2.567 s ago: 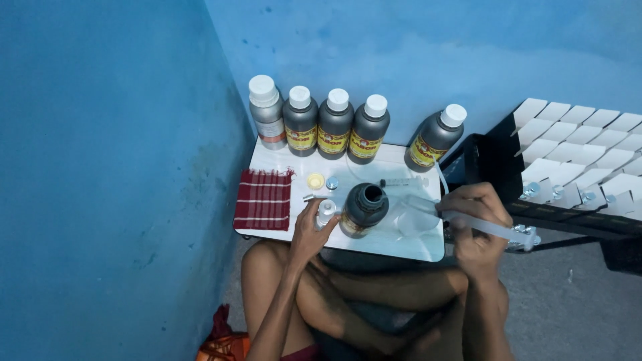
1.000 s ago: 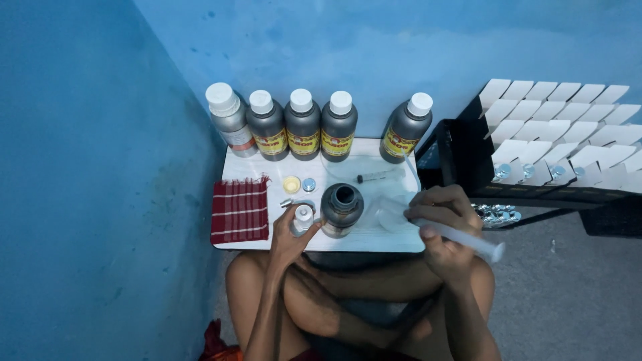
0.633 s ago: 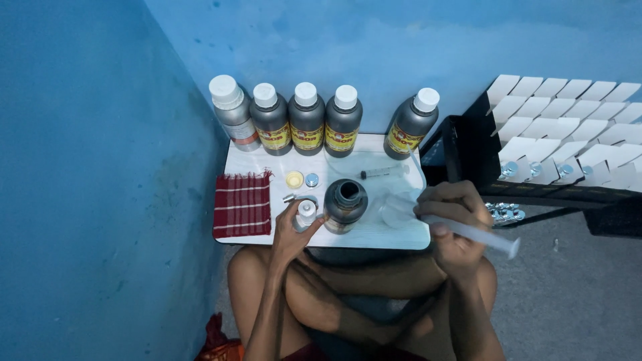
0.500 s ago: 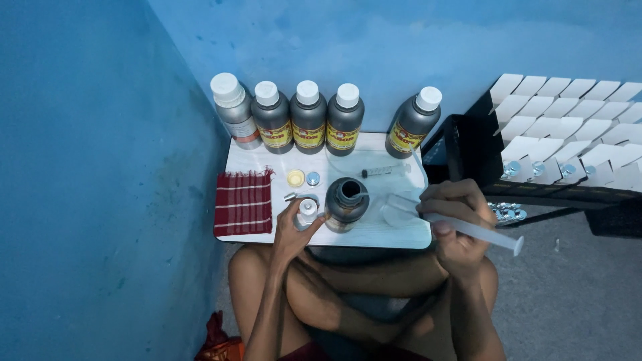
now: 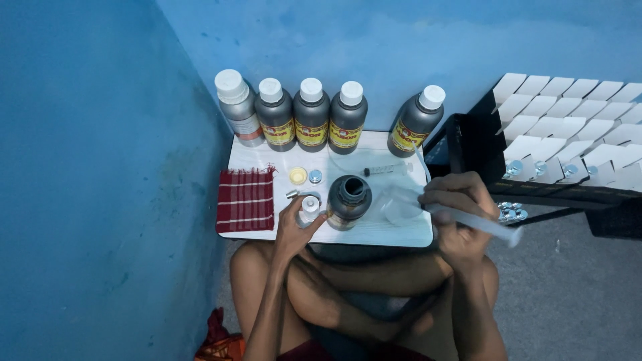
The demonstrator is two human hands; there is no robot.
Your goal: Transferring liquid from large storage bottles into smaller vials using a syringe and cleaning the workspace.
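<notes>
My left hand point(image 5: 294, 227) grips a small white vial point(image 5: 309, 207) standing on the white tray table point(image 5: 401, 235), right beside an open dark bottle point(image 5: 349, 200). My right hand point(image 5: 457, 206) holds a large clear syringe point(image 5: 483, 224), its plunger end pointing right past the table's edge and its tip toward a clear plastic piece point(image 5: 400, 204) on the table. A smaller syringe point(image 5: 386, 170) lies behind the open bottle.
Several capped dark bottles point(image 5: 313, 113) line the back of the table against the blue wall. A red checked cloth point(image 5: 246, 199) lies at the left, two small caps point(image 5: 304, 176) near it. A black crate point(image 5: 568, 150) with white cartons and small vials stands to the right.
The view has shifted slightly. My right hand has tilted and nudged the large syringe a little; my left hand stays on the small vial.
</notes>
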